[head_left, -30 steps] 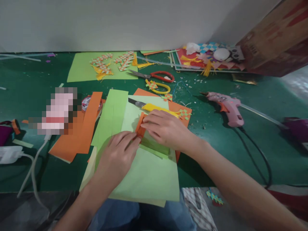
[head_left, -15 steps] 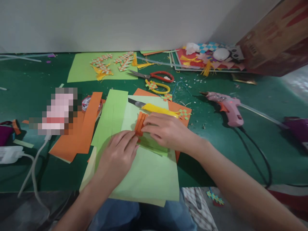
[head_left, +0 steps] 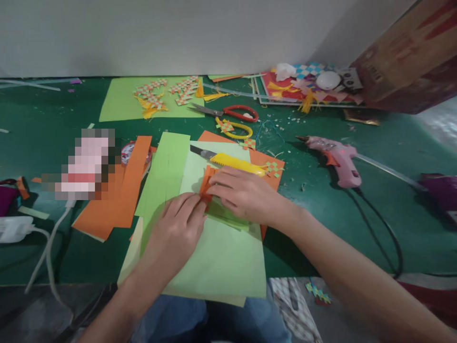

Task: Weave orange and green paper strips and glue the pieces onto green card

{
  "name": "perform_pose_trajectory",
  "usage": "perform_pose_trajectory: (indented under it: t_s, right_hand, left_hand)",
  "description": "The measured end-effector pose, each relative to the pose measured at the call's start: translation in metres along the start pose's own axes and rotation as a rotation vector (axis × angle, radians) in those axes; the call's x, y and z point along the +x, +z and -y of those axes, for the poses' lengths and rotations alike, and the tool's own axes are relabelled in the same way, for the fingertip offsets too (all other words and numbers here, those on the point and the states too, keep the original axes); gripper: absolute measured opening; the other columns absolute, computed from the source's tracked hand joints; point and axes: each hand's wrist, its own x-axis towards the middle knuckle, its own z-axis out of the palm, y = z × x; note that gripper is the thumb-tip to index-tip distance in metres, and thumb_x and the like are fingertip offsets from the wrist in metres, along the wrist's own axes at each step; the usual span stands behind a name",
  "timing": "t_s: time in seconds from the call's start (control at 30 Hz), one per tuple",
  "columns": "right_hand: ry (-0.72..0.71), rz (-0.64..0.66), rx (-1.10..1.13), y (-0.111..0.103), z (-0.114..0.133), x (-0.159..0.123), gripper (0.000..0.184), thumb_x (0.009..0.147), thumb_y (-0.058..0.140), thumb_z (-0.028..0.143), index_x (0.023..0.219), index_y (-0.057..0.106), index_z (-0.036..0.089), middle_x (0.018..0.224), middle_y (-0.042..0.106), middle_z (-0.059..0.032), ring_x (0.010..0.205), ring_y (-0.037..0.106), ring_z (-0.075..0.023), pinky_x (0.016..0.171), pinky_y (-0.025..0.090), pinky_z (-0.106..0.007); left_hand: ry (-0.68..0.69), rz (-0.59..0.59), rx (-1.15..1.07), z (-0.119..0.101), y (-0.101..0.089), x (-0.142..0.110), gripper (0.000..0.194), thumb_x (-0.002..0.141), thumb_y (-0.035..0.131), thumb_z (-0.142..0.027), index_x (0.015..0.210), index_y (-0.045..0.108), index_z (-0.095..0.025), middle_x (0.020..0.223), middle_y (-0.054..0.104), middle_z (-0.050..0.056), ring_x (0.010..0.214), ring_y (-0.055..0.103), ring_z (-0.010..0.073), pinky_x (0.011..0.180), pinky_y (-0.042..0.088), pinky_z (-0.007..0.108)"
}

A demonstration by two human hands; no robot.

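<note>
Green table (head_left: 396, 138), near-edge side: your left hand (head_left: 178, 223) and right hand (head_left: 244, 193) pinch orange strips (head_left: 206, 180), now less fanned, seemingly better aligned.

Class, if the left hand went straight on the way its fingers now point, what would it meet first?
The left hand would first meet the orange paper strips, already at its fingertips; beyond them, probably the right hand, though depth is hard to judge.

Grey wall (head_left: 160, 38) behind green table (head_left: 53, 114)
</note>
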Motion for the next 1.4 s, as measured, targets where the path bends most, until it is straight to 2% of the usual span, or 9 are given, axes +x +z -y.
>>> perform_pose_trajectory:
  t_s: [0.23, 0.47, 1.0, 1.27, 1.4]
  right_hand:
    - [-0.006, 0.032, -0.061, -0.0074, -0.0006, -0.0017, 0.031, 0.091, 0.038, 0.009, 0.075, 0.063, 0.016, 0.077, 0.062, -0.0051, 0.074, 0.053, -0.0158, 0.067, 0.043, -0.029]
    - [0.004, 0.027, -0.029, -0.0045, -0.0020, -0.0032, 0.030, 0.090, 0.039, 0.008, 0.083, 0.067, 0.017, 0.079, 0.065, -0.0053, 0.076, 0.056, -0.0154, 0.068, 0.043, -0.029]
    - [0.013, 0.017, -0.044, -0.0052, -0.0014, -0.0032, 0.032, 0.090, 0.038, 0.008, 0.083, 0.068, 0.015, 0.077, 0.065, -0.0057, 0.074, 0.055, -0.0156, 0.065, 0.041, -0.028]
    - [0.042, 0.009, -0.056, -0.0031, 0.0006, -0.0015, 0.030, 0.089, 0.040, 0.008, 0.084, 0.068, 0.014, 0.078, 0.063, -0.0062, 0.076, 0.055, -0.0167, 0.064, 0.043, -0.028]
    - [0.061, -0.011, -0.061, -0.0032, -0.0004, -0.0016, 0.031, 0.088, 0.038, 0.006, 0.087, 0.068, 0.013, 0.079, 0.064, -0.0065, 0.077, 0.055, -0.0165, 0.066, 0.044, -0.028]
  left_hand:
    - [-0.001, 0.017, 0.004, 0.0000, 0.0012, -0.0003, 0.022, 0.093, 0.048, -0.015, 0.104, 0.066, -0.008, 0.104, 0.070, 0.013, 0.103, 0.062, 0.0244, 0.085, 0.052, 0.038]
    - [0.012, 0.093, 0.059, -0.0017, 0.0000, 0.0006, 0.023, 0.092, 0.048, -0.013, 0.108, 0.063, -0.006, 0.105, 0.067, 0.014, 0.102, 0.059, 0.0258, 0.084, 0.050, 0.039]
    - [0.003, 0.078, 0.043, -0.0012, -0.0003, 0.0022, 0.025, 0.094, 0.044, -0.015, 0.107, 0.063, -0.006, 0.102, 0.066, 0.013, 0.100, 0.059, 0.0247, 0.081, 0.049, 0.038]
    - [-0.023, 0.086, 0.028, -0.0009, 0.0010, 0.0005, 0.028, 0.094, 0.043, -0.015, 0.114, 0.062, -0.010, 0.115, 0.066, 0.014, 0.108, 0.059, 0.0258, 0.084, 0.048, 0.039]
    - [-0.010, 0.061, 0.023, -0.0007, 0.0022, -0.0002, 0.030, 0.094, 0.043, -0.015, 0.115, 0.063, -0.009, 0.114, 0.068, 0.014, 0.109, 0.060, 0.0255, 0.085, 0.048, 0.039]
